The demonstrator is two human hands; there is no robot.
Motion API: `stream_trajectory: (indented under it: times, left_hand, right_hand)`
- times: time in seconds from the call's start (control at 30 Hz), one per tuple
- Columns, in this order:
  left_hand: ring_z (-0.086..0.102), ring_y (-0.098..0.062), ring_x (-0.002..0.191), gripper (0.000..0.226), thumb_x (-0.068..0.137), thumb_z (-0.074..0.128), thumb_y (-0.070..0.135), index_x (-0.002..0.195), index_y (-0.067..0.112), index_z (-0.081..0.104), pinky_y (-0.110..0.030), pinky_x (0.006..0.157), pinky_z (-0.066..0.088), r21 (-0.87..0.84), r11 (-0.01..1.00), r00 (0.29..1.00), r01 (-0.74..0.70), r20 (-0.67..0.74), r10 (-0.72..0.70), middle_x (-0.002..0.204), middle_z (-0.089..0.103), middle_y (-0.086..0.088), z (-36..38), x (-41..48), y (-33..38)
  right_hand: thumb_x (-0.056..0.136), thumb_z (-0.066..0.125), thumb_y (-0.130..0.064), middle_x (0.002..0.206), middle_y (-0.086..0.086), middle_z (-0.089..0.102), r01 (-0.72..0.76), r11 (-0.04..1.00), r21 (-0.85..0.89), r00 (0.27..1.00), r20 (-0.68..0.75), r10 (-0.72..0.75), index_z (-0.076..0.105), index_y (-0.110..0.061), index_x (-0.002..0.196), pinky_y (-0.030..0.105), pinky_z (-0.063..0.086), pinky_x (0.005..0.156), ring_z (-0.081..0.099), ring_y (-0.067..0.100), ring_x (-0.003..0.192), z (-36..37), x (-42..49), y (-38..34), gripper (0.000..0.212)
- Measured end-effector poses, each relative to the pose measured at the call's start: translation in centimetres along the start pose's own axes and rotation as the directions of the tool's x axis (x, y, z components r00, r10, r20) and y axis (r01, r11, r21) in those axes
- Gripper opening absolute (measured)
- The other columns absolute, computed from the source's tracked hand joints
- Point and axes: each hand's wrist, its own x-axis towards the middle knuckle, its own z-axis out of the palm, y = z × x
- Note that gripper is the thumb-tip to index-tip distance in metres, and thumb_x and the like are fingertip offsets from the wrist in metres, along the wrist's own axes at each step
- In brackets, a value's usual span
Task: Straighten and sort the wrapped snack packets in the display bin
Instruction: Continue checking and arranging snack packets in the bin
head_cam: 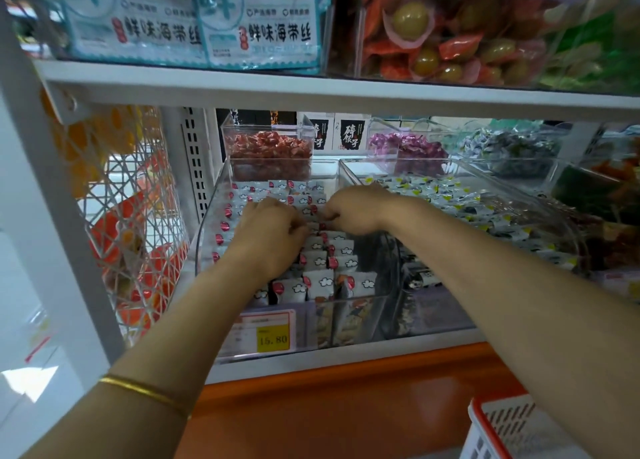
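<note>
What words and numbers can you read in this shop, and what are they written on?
"鲜味海带丝": on both blue-and-white bags up top.
"15.80": on the yellow price tag down in front.
"碎银子", I think: on the black label at the back.
Too small or blurred: the bags' small print, the snack packets, the rest of the tag.

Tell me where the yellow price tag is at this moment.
In the head view, the yellow price tag sits low and left of centre, at the front of the clear bin of cloud-printed packets, below the left hand and above the orange ledge.
</note>
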Motion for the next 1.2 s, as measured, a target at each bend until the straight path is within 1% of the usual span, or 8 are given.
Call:
stream_trajectory:
  times: [0.13, 0.3, 0.43, 0.6, 0.83, 0.97, 1.1, 1.2]
  left_hand:
    - [0.047, -0.034, 0.110, 0.027, 0.095, 0.047, 0.021, 0.111, 0.011, 0.066, -0.042, 0.100, 0.035, -0.014, 1.000, 1.000, -0.002, 0.011, 0.002, 0.114, 0.057, -0.015, -0.1, -0.2, 0.1]
    - [0.046, -0.033, 0.112, 0.026, 0.094, 0.048, 0.020, 0.112, 0.011, 0.065, -0.044, 0.101, 0.036, -0.066, 0.998, 1.000, 0.017, -0.003, -0.018, 0.117, 0.056, -0.014, -0.7, -0.7, 0.0]
    - [0.042, -0.034, 0.120, 0.029, 0.094, 0.047, 0.022, 0.118, 0.014, 0.063, -0.046, 0.102, 0.036, -0.078, 0.996, 0.999, 0.049, 0.016, -0.048, 0.126, 0.052, -0.013, -1.0, -0.9, -0.2]
    - [0.046, -0.031, 0.119, 0.028, 0.095, 0.048, 0.020, 0.117, 0.014, 0.064, -0.044, 0.103, 0.037, -0.130, 0.991, 0.999, 0.044, 0.003, -0.044, 0.127, 0.054, -0.011, -1.3, -1.0, -0.3]
    - [0.045, -0.028, 0.120, 0.028, 0.095, 0.048, 0.018, 0.116, 0.012, 0.064, -0.042, 0.107, 0.032, -0.119, 0.993, 1.000, 0.028, -0.005, -0.028, 0.127, 0.056, -0.011, -1.4, -1.1, -0.3]
    - [0.045, -0.030, 0.121, 0.028, 0.095, 0.047, 0.018, 0.116, 0.013, 0.064, -0.043, 0.106, 0.033, -0.121, 0.992, 0.999, 0.035, -0.002, -0.035, 0.128, 0.055, -0.011, -1.3, -0.9, -0.5]
    - [0.047, -0.030, 0.118, 0.027, 0.095, 0.047, 0.015, 0.115, 0.011, 0.065, -0.037, 0.104, 0.037, -0.176, 0.984, 0.998, 0.035, -0.052, -0.045, 0.128, 0.054, -0.011, -1.2, -1.0, -0.5]
    - [0.047, -0.026, 0.118, 0.028, 0.096, 0.047, 0.015, 0.120, 0.010, 0.061, -0.024, 0.093, 0.032, -0.219, 0.976, 0.988, 0.009, -0.152, -0.043, 0.131, 0.051, -0.010, -1.3, -1.3, 0.0]
  right_hand:
    - [0.091, 0.038, -0.005, 0.120, 0.011, 0.060, -0.011, 0.998, -0.054, 0.999, 0.039, 0.013, 0.059, -0.008, 0.118, 0.051, 0.037, 0.102, 0.055, 0.030, 0.111, -0.1, 0.0, 0.0, 0.034]
    - [0.091, 0.041, 0.000, 0.129, 0.004, 0.058, -0.020, 0.994, 0.103, 0.995, -0.096, 0.030, 0.063, -0.019, 0.118, 0.045, 0.042, 0.099, 0.052, 0.026, 0.117, 0.2, 0.1, 0.2, 0.041]
    - [0.090, 0.046, -0.001, 0.123, 0.004, 0.060, -0.028, 0.980, 0.199, 0.977, -0.201, 0.069, 0.068, -0.018, 0.105, 0.034, 0.044, 0.091, 0.055, 0.024, 0.111, 0.1, 0.2, 0.5, 0.032]
    - [0.089, 0.051, -0.003, 0.114, 0.005, 0.065, -0.031, 0.978, 0.208, 0.918, -0.382, 0.110, 0.069, -0.015, 0.098, 0.039, 0.047, 0.092, 0.059, 0.023, 0.106, -0.6, 1.5, 0.7, 0.024]
    - [0.088, 0.060, -0.014, 0.113, 0.006, 0.062, -0.108, 0.994, 0.021, 0.964, -0.241, 0.110, 0.065, -0.019, 0.097, 0.040, 0.038, 0.092, 0.050, 0.028, 0.114, 0.3, 3.8, 0.2, 0.012]
    - [0.088, 0.056, -0.006, 0.102, 0.006, 0.064, -0.124, 0.986, 0.111, 0.946, -0.287, 0.151, 0.062, -0.015, 0.085, 0.038, 0.041, 0.088, 0.055, 0.027, 0.101, 0.1, 3.5, 0.5, 0.011]
    - [0.088, 0.058, -0.009, 0.092, 0.005, 0.061, -0.044, 0.938, 0.343, 0.877, -0.436, 0.200, 0.056, -0.011, 0.081, 0.039, 0.048, 0.082, 0.058, 0.025, 0.091, -0.5, 1.7, 1.2, 0.007]
    - [0.089, 0.055, -0.006, 0.090, 0.009, 0.064, 0.022, 0.893, 0.450, 0.747, -0.601, 0.285, 0.060, -0.005, 0.084, 0.041, 0.050, 0.078, 0.059, 0.025, 0.085, -0.8, -0.6, 1.6, 0.007]
